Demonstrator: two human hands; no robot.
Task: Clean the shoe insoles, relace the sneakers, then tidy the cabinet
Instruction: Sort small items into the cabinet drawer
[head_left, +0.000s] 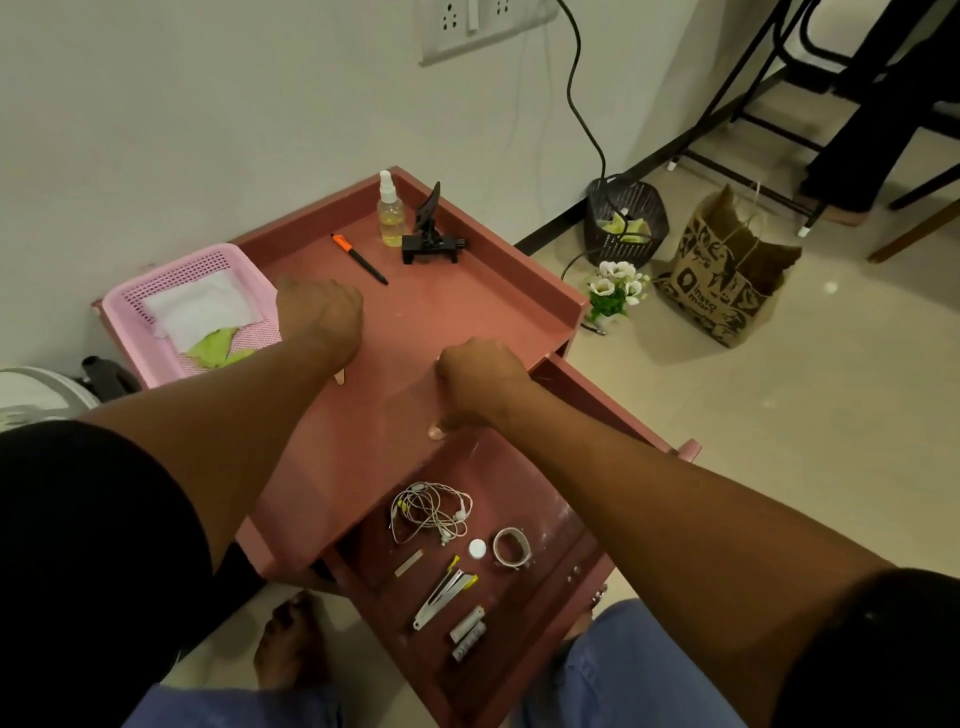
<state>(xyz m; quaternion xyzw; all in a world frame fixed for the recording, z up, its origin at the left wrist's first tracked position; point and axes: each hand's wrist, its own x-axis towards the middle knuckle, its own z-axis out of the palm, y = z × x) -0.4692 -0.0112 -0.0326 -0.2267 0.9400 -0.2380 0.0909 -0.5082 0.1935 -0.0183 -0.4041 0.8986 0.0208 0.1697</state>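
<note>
Both hands are on top of the pink cabinet (426, 317). The left hand (319, 317) sits knuckles-up beside the pink basket (156, 322), and the right hand (480, 382) is curled at the front edge above the open drawer (524, 499). Can't tell whether either hand's holding anything.

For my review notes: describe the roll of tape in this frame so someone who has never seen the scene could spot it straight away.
Start at the pink cabinet and drop to its open drawer nearest the camera. The roll of tape lies toward the drawer's right side, beside a small white cap and right of the tangled earphones. It is the only ring-shaped thing there.
</note>
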